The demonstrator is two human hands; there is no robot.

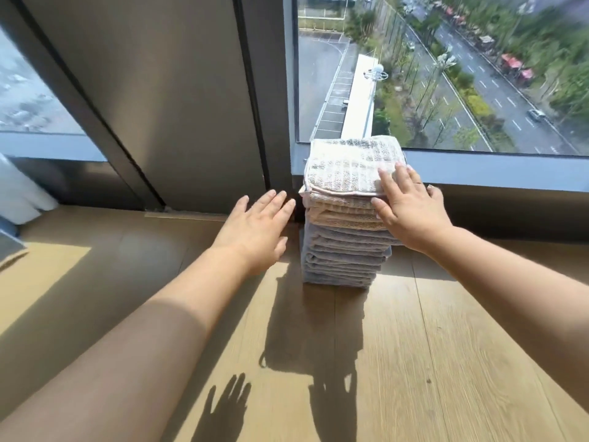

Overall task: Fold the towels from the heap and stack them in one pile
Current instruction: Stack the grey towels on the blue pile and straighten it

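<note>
Pressing squared ribbed-terry stack [344,247], beige over grey: flat R hand [409,213].

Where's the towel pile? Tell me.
In the head view, the towel pile stands just right of centre on the wooden surface, by the window frame. The right hand rests on its top right edge and the left hand hovers beside it.
</note>
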